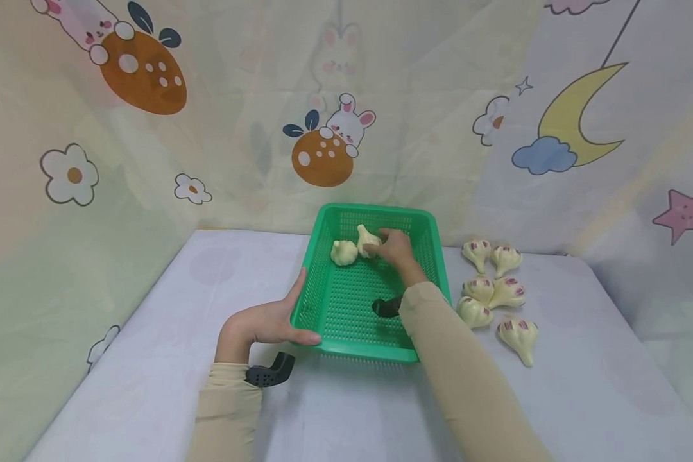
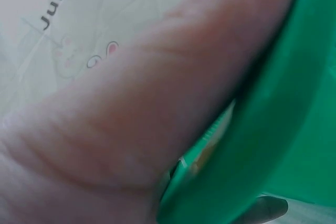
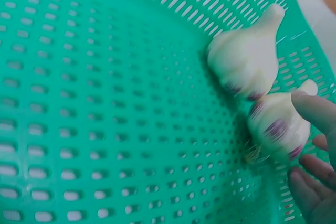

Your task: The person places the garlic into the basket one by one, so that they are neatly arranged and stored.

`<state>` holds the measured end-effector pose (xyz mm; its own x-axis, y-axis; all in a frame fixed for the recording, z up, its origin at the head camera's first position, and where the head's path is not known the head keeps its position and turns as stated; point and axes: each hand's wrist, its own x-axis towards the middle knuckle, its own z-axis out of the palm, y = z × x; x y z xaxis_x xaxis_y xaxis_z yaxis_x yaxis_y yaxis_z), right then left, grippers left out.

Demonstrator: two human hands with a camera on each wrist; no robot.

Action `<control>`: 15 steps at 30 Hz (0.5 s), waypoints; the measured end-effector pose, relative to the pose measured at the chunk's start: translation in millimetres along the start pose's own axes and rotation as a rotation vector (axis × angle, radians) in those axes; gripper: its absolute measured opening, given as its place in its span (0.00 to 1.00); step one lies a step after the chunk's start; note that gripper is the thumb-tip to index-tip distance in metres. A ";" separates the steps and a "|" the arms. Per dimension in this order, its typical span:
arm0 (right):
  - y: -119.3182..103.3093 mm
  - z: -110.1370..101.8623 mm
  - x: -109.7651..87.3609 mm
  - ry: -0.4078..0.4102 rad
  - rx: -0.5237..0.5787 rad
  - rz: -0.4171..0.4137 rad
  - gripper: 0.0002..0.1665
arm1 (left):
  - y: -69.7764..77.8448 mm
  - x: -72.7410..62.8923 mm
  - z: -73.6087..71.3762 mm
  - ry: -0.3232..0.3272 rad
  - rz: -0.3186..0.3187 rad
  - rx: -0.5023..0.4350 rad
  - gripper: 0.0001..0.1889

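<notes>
A green perforated plastic basket [image 1: 346, 298] stands on the table with two garlic bulbs at its far left. My left hand [image 1: 268, 321] holds the basket's near left corner, thumb over the front rim and fingers along the left side. In the left wrist view the green rim [image 2: 210, 182] lies against that hand. Inside the basket my right hand [image 1: 398, 250] has its thumb and fingers around one garlic bulb [image 3: 281, 127] with purple streaks. The other garlic bulb [image 3: 247, 59] touches it, stem pointing up in the right wrist view.
Right of the basket, several more garlic bulbs [image 1: 507, 293] lie loosely grouped on the white table [image 1: 577, 359]. One separate bulb [image 1: 518, 337] is nearer the front. A printed cloth [image 1: 416, 115] hangs behind the table. Each wrist carries a black camera mount [image 1: 271, 371].
</notes>
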<state>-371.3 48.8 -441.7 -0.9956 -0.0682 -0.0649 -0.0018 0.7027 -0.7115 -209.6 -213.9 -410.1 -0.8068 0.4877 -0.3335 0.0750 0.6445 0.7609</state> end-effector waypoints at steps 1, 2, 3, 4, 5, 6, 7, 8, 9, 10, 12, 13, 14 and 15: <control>-0.7 -1.3 -0.5 0.006 -0.005 -0.003 0.42 | 0.1 0.5 -0.1 -0.002 0.004 0.001 0.69; -1.7 -2.7 -1.2 0.015 -0.004 -0.008 0.42 | 0.1 1.0 -0.2 -0.001 0.007 0.005 0.69; -3.2 -4.2 -1.9 0.025 0.001 -0.012 0.43 | -0.2 1.6 -0.3 0.001 0.011 0.011 0.69; -4.9 -5.6 -2.7 0.038 0.014 -0.014 0.42 | -0.7 2.2 -0.5 0.002 0.016 0.014 0.69; -6.9 -7.3 -3.6 0.052 0.024 -0.022 0.42 | -1.1 2.7 -0.7 0.001 0.025 0.014 0.69; -9.0 -9.1 -4.4 0.066 0.031 -0.028 0.42 | -1.5 3.3 -0.8 -0.001 0.032 0.014 0.69; -11.2 -10.9 -5.4 0.080 0.047 -0.034 0.42 | -1.8 3.5 -0.9 -0.002 0.035 0.014 0.69; -13.7 -13.0 -6.5 0.093 0.063 -0.039 0.42 | -2.2 3.7 -0.9 -0.003 0.038 0.014 0.69; -16.3 -15.1 -7.7 0.107 0.072 -0.045 0.42 | -2.5 3.6 -0.8 -0.003 0.039 0.015 0.69; -19.0 -17.2 -9.0 0.118 0.081 -0.053 0.42 | -2.7 3.5 -0.8 -0.006 0.041 0.011 0.69; -24.7 -22.4 -11.9 0.135 0.091 -0.070 0.42 | -2.9 3.4 -0.6 -0.007 0.047 0.010 0.69; -28.1 -25.4 -14.3 0.141 0.095 -0.080 0.42 | -3.1 3.5 -0.4 -0.008 0.049 0.006 0.69; -31.5 -28.8 -16.8 0.150 0.100 -0.091 0.41 | -3.4 3.6 -0.3 -0.007 0.050 0.006 0.69; -34.9 -32.2 -19.6 0.158 0.106 -0.107 0.41 | -3.4 3.6 -0.2 -0.007 0.052 0.001 0.69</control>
<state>-354.7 48.4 -393.0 -0.9926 -0.0209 0.1198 -0.1070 0.6183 -0.7786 -212.8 -214.5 -413.7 -0.7977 0.5246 -0.2974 0.1176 0.6190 0.7765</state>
